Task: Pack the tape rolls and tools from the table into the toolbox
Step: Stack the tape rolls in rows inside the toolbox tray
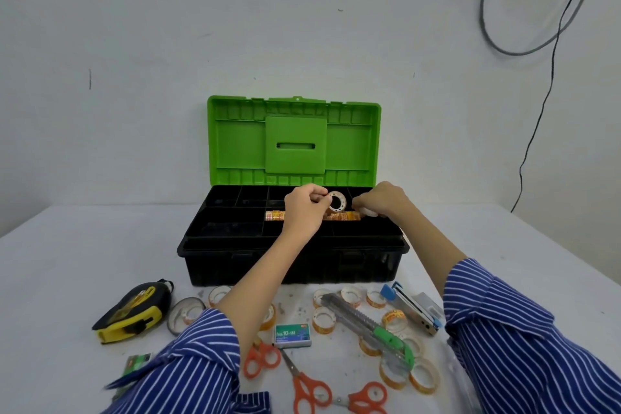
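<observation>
Between both hands, the left hand (304,208) pinches an upright tape roll (337,201) just above the row of rolls (341,216), nearer than the right hand (379,200), whose curled fingers pinch another roll (369,212).

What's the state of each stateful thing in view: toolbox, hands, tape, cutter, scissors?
toolbox lid: open, standing upright
toolbox tray: row of tape rolls lying in a middle compartment
left hand: pinches a tape roll on edge above the tray
right hand: fingers curled round a second roll
utility knife: on the table, blade not visibly out
orange scissors: on the table, unpacked
</observation>
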